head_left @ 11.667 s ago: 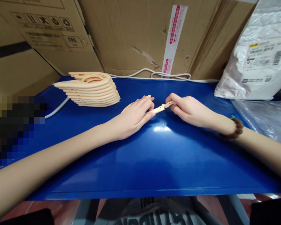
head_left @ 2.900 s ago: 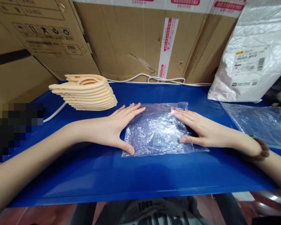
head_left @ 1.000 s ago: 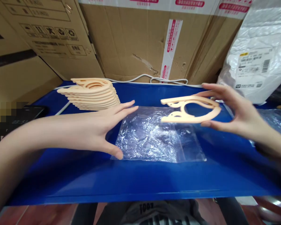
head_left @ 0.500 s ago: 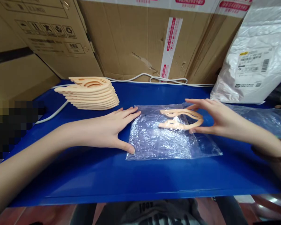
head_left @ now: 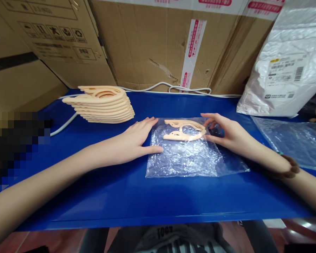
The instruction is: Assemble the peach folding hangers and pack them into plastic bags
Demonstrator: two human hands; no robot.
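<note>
A clear plastic bag [head_left: 184,160] lies flat on the blue table. In its upper part is a peach plastic folding hanger [head_left: 175,136], folded so its two arms point left. My right hand [head_left: 222,131] grips the hanger's rounded right end between thumb and fingers, near the bag's right side. With fingers stretched out and thumb apart, my left hand [head_left: 133,140] rests along the bag's left edge, its thumb on the plastic. To the far left of the bag stands a stack of matching folded hangers [head_left: 102,107].
Cardboard boxes [head_left: 147,42] wall off the back and left. A white cable [head_left: 147,88] runs along the table's rear edge. A white shipping bag [head_left: 276,84] with a label leans at the right rear. Another clear plastic bag [head_left: 292,140] lies at the right.
My right hand has moved left with the hanger, which now lies farther left within the bag. My left hand's thumb has shifted up and right along the bag's edge.
</note>
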